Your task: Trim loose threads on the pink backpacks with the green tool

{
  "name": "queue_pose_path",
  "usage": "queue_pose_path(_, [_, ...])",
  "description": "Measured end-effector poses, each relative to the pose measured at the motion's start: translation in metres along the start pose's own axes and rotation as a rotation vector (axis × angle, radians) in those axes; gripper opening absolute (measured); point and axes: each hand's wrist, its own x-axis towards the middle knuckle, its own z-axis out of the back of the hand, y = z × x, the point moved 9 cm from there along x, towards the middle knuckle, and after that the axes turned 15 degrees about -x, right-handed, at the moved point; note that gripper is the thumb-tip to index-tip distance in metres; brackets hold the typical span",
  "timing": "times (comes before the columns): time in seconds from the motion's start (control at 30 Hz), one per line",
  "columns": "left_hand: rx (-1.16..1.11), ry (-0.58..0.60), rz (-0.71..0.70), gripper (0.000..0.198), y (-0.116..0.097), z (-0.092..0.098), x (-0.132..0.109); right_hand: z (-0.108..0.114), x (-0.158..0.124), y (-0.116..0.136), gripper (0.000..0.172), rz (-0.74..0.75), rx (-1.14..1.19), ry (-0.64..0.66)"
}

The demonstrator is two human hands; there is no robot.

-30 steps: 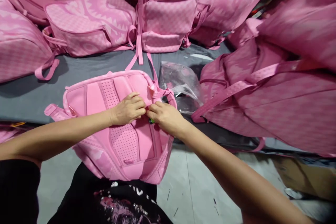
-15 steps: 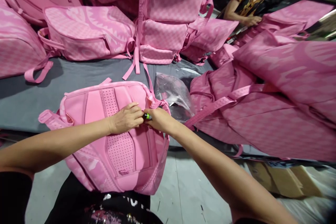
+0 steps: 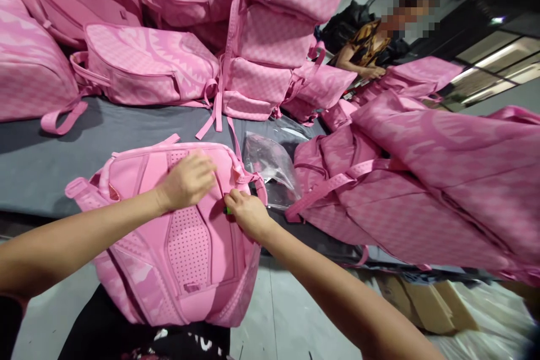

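Note:
A pink backpack (image 3: 223,236) rests on the table edge and against my lap, its padded back panel with a dotted mesh strip facing up. My right hand (image 3: 247,211) is closed around a small black-and-green tool (image 3: 228,210), pressed near the panel's right seam; most of the tool is hidden, so its kind is unclear. My left hand (image 3: 188,180) hovers over the upper middle of the panel. Its fingers look curled but are smeared by motion, and I cannot see anything in them.
Pink backpacks (image 3: 152,64) line the back of the grey-covered table (image 3: 126,126). More backpacks (image 3: 422,197) are heaped on the right. Beside my backpack lies a clear plastic bag (image 3: 270,160). Farther back, another person (image 3: 363,50) handles a pink bag. Cardboard (image 3: 430,304) sits on the floor.
My left hand has lifted off the panel, up and to the left, apart from my right hand. My right hand stays near the seam with the tool. The camera view has tilted up.

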Motion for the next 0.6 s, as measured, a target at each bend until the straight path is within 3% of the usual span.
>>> queue_pose_path(0.07, [0.146,-0.069,0.278,0.029,0.036,0.022,-0.006,-0.001,0.003,0.003,0.027,0.053,-0.043,-0.032])
queue_pose_path(0.17, [0.251,0.069,0.502,0.051,0.068,0.025,-0.017,-0.004,0.007,0.005,0.030,0.107,-0.097,-0.061])
queue_pose_path(0.27, [0.282,0.157,0.503,0.056,0.072,0.019,-0.021,-0.006,0.006,0.002,0.031,0.126,-0.131,-0.074])
queue_pose_path(0.4, [0.294,0.083,0.466,0.057,0.066,0.022,-0.021,0.006,0.009,-0.010,0.033,0.066,-0.164,-0.100])
queue_pose_path(0.6, [0.247,0.053,0.479,0.048,0.074,0.026,-0.026,0.057,0.075,-0.027,0.039,-0.097,-0.124,-0.203])
